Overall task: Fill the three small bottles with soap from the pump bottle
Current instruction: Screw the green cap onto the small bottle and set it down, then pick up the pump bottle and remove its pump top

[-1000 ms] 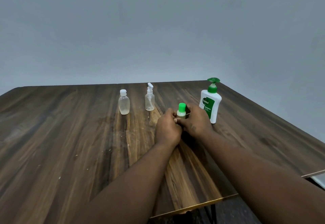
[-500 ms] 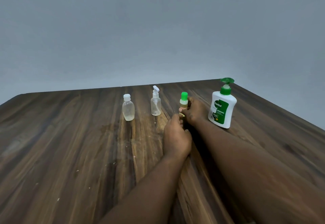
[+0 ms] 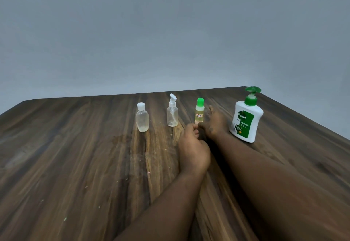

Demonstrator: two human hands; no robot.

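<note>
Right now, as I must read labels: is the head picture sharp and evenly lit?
Head view: soft even light, no glare; the label on the white Dettol pump bottle reads clearly; that on the small green-capped clear bottle is illegible.

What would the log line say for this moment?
left hand: at green-capped bottle base | right hand: beside it | grips: unclear | Dettol pump bottle: untouched

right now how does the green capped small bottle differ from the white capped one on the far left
The green-capped bottle carries a small label; the white-capped bottle is unlabelled. The green-capped bottle is slim, the white-capped bottle rounder. Both stand upright and capped.
</note>
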